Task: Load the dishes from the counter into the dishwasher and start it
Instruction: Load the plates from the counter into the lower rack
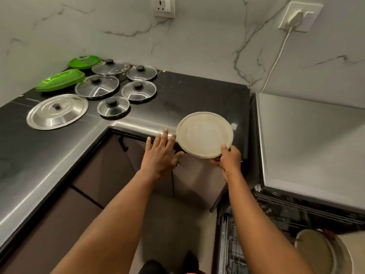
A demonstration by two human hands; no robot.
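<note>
- Broadly, the dark desk [197,91] carries everything waiting to be loaded; its polished top looks slick, so flat pieces on it probably need a fingertip under the rim before they lift.
- The dishwasher [296,214] stands open at lower right, its wire rack showing, with a pale dish [314,252] already upright in it.
- The steel lid [57,111] lies knob-up near the left edge of the desk. It is likely stiff, light and smooth, and the black knob is the natural hold.
- The plate [204,134] is held over the front edge of the desk, left of the dishwasher. The right hand [229,158] pinches its near rim, thumb on top and fingers beneath. It looks rigid and probably breakable, and a one-sided rim hold lets it tip, so a second support seems wise.
- The green trays [60,80] sit stacked against the wall; they are likely light plastic.
- Five glass lids [96,86] lie knob-up between the trays and the bare desk. They look fragile, and are best lifted by their knobs.
- The left hand [161,153] is spread wide and holds nothing, just beside the plate.
</note>
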